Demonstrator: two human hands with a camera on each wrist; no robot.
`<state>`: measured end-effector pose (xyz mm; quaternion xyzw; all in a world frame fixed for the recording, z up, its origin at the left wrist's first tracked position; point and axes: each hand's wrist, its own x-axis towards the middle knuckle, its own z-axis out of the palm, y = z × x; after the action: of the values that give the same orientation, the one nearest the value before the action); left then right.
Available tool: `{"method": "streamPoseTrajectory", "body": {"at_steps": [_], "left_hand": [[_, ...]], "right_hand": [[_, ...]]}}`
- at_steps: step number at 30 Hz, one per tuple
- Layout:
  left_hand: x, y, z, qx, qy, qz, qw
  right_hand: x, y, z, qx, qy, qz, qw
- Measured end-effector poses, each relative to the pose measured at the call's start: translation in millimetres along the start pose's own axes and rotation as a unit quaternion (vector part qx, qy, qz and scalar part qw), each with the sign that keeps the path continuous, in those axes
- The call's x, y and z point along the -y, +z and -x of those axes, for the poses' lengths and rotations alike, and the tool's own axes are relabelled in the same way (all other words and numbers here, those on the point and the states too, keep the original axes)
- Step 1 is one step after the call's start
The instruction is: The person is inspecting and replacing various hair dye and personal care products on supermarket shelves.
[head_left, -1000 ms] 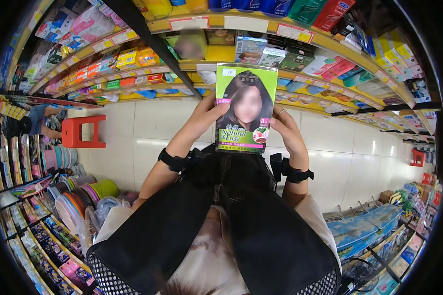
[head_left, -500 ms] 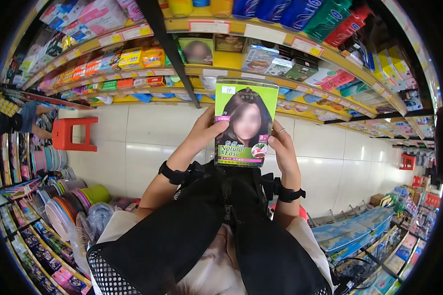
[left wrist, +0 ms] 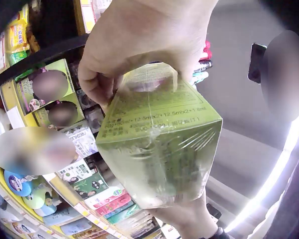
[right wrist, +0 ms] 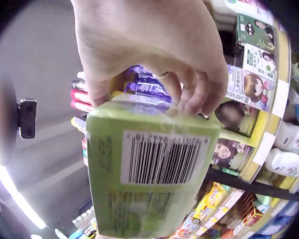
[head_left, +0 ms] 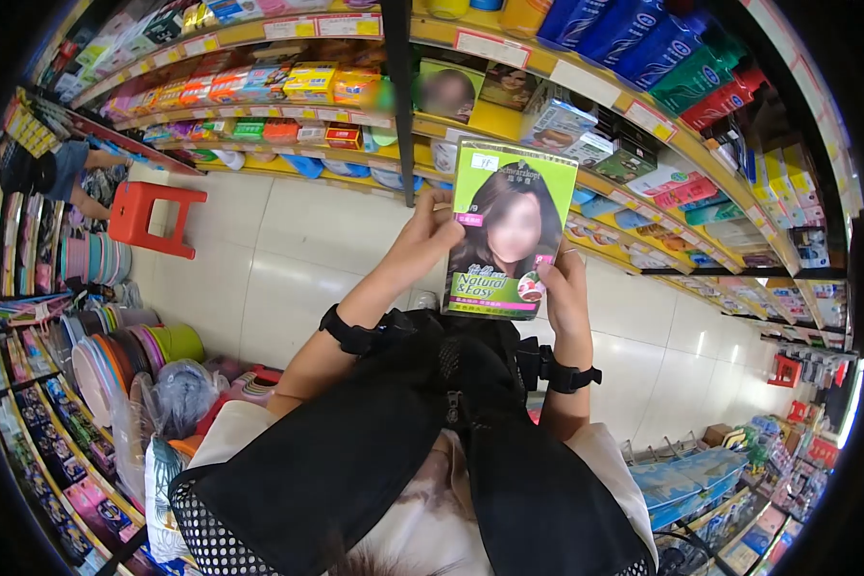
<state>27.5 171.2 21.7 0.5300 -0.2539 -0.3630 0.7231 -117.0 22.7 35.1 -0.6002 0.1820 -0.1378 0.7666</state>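
A green hair-colour box (head_left: 509, 230) in clear wrap is held upright, its front with a hair picture facing the head camera. My left hand (head_left: 430, 235) grips its left edge, thumb on the front. My right hand (head_left: 565, 288) grips the lower right edge the same way. In the left wrist view the left hand (left wrist: 139, 40) pinches across the box (left wrist: 159, 144), with part of the other hand beneath. The right wrist view has the right hand (right wrist: 154, 45) curled round the box (right wrist: 149, 174), above a barcode.
Shelves of boxes and bottles (head_left: 634, 48) curve across the front. A red stool (head_left: 158, 216) stands on the tiled floor (head_left: 288, 240) at left, with a person's legs beyond it. Stacked basins (head_left: 106, 355) are at lower left, blue patterned covers (head_left: 691, 475) at lower right.
The head view has shifted, so the shelves and the black shelf post sit further right. The box and both hands also appear further right, the grip unchanged.
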Motion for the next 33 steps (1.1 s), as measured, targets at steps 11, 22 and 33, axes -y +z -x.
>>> {"method": "streamPoseTrajectory", "body": {"at_steps": [11,22,33], "left_hand": [[-3,-9,12,-0.017,0.020,-0.098,0.995],[-3,23,11,-0.010,0.043,-0.123,0.991],[15,-10,-6,0.011,-0.069,0.202,0.977]], "right_hand": [[-5,1,-11,-0.141,-0.043,0.015,0.989],[19,42,-3,-0.182,-0.258,0.474,0.822],[31,44,16,-0.106,-0.276,0.368,0.882]]}}
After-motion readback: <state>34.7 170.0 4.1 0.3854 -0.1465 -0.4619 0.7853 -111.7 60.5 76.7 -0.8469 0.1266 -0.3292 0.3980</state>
